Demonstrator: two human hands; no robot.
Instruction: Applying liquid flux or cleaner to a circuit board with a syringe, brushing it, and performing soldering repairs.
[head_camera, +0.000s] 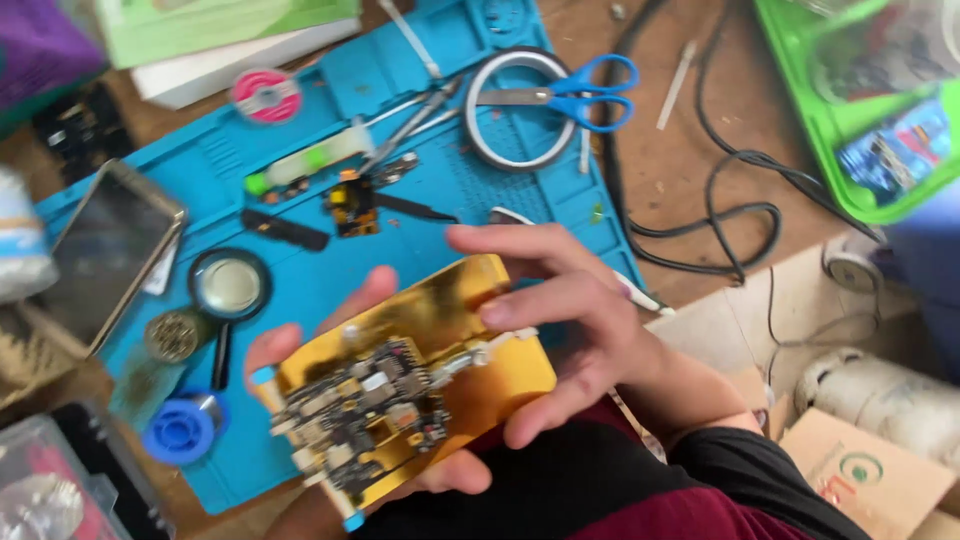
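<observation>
Gold-coloured holder plate (455, 330) carrying a circuit board (360, 410), gripped above the blue mat (330, 280): right hand (560, 320) curled over its right edge, left hand (330, 330) cupping it from beneath.

Gold holder (470, 310) in right hand (590, 320) and left hand (300, 345): metal, brushed sheen, dark scorch stains. Circuit board (360, 410) clamped on it: matt, dense small metal parts. Blue mat (330, 280) beneath hands: rubbery, matt, smudged. Scissors (560, 95) beyond right hand: bright steel blades, glossy blue plastic grips. Phone (110, 250) left of left hand: glossy glass. Table (680, 150): worn bare wood. Box (860, 470) right of right hand: plain cardboard.
</observation>
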